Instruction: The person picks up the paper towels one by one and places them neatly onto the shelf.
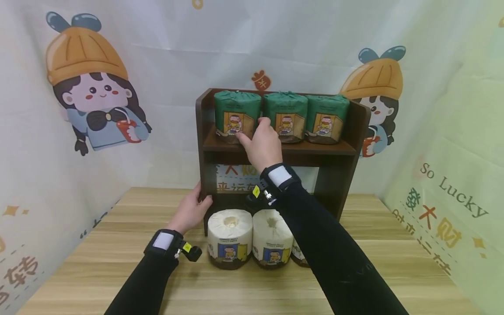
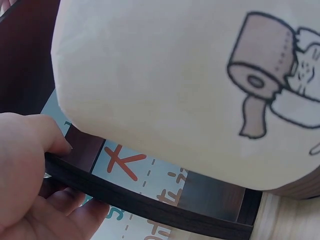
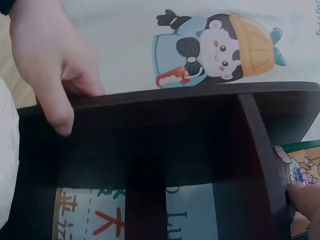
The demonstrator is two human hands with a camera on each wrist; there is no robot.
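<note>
A dark brown wooden shelf (image 1: 338,183) stands on the table, with three green-wrapped toilet rolls along its upper board. My left hand (image 1: 190,211) grips the shelf's left side panel (image 2: 150,197), thumb on one face and fingers on the other. Up at the top board, my right hand (image 1: 264,144) holds the leftmost green toilet roll (image 1: 236,105), its thumb on the front and its fingers at the right side. Beside those fingers are the middle green roll (image 1: 286,107) and the right green roll (image 1: 328,107).
Two white-wrapped toilet rolls, one left (image 1: 230,236) and one centre (image 1: 271,238), stand at the shelf's foot. A third white roll (image 1: 299,257) is mostly hidden behind my right sleeve. A printed cloth (image 1: 177,65) hangs behind the wooden table (image 1: 220,293).
</note>
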